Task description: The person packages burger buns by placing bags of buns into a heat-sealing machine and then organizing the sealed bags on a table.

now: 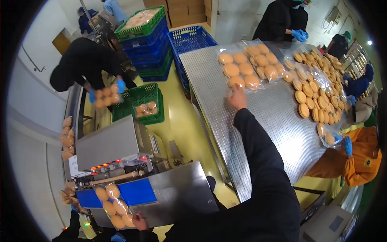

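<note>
My left hand (139,222) is at the edge of a clear plastic bag of round buns (116,205), its fingers pinching the bag's near side. That bag lies across the blue belt (137,192) of a band sealing machine (108,145). On the perforated metal table, my right arm is stretched out, and my right hand (237,98) grips the near edge of another bag of buns (239,69). Its fingertips rest over the lowest bun. Beside it lies a further bagged set of buns (263,60), partly overlapping.
Loose buns (317,93) are heaped on the metal table (266,121). A person in orange (359,154) holds a bag at its right edge. Across the machine, a person in black (87,60) lifts bagged buns over a green crate (139,103). Stacked crates (148,54) stand behind.
</note>
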The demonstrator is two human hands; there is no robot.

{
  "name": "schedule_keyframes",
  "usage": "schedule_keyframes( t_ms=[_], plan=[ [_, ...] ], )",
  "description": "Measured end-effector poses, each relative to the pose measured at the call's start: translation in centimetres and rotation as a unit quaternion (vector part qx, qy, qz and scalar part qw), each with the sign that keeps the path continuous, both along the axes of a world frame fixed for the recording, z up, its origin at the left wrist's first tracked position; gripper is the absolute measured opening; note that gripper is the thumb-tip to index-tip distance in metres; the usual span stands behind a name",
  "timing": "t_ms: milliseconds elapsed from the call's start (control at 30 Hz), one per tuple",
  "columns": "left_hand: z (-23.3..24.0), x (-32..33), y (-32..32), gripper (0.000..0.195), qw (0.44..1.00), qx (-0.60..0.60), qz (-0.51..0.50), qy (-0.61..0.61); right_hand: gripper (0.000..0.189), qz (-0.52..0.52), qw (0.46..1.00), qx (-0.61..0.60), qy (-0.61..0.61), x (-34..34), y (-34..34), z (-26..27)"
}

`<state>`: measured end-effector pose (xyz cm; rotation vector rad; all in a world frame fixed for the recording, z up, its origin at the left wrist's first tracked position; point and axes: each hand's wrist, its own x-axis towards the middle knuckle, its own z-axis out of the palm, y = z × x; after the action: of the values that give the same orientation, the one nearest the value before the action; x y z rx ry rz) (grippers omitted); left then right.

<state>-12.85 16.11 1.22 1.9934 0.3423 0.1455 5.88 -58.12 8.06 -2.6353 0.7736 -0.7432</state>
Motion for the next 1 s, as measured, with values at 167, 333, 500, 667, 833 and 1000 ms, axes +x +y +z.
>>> schedule_keyframes(
  t_ms=[167,333,500,667,833,1000],
  plan=[
    [5.6,-0.8,-10.8,0.024,0.993,0.039,-0.076,0.083,0.061,0.006,0.988,-0.020,0.154,0.4,-5.0,0.7],
    [8.5,2.2,-19.2,0.024,0.988,0.043,-0.145,0.022,0.066,0.014,0.976,-0.008,0.215,-3.1,-4.1,0.9],
    [8.1,5.5,-28.7,0.017,0.949,0.019,-0.314,0.020,0.068,0.069,0.978,-0.021,0.197,-10.9,1.3,2.1],
    [6.6,6.4,-35.1,0.014,0.915,-0.067,-0.388,0.089,0.058,0.134,0.968,0.035,0.209,-24.0,8.3,5.1],
    [3.5,3.0,-35.8,0.015,0.872,-0.229,-0.375,0.214,0.052,0.091,0.946,0.270,0.154,-31.6,9.5,7.5],
    [4.7,0.0,-40.6,0.029,0.822,-0.256,-0.363,0.356,0.051,-0.094,0.936,0.330,-0.082,-30.1,9.7,0.7]
  ],
)
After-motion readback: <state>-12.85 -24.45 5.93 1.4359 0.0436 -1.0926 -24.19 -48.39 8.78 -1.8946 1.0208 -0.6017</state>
